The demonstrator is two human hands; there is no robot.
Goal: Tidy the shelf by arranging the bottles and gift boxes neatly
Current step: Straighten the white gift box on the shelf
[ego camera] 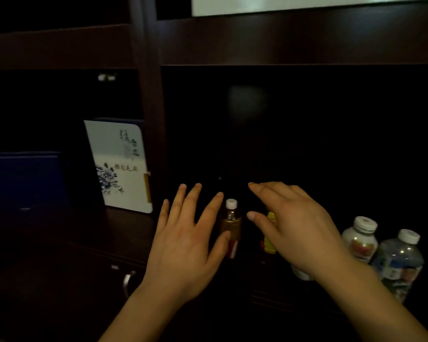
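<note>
Dark-brown wooden shelving (257,43) is seen holding two gift boxes in its left bay: a dark blue flat box (22,178) and, to its right, an upright white box printed with blue flowers (119,166). The left hand (185,240) is held open, fingers spread, gripping nothing, its thumb just beside a small amber bottle with a white cap (230,223). A yellow bottle (269,243) is partly hidden by the right hand (297,225), likewise spread and empty. Farthest right, a clear red-labelled bottle (360,240) and a clear blue-labelled bottle (400,262) are stood together, so four bottles are counted.

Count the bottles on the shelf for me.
4: an amber bottle between the left hand and right hand, a yellow bottle behind the right hand, and a red-labelled bottle beside a clear bottle at far right. The right hand may hide another.
</note>
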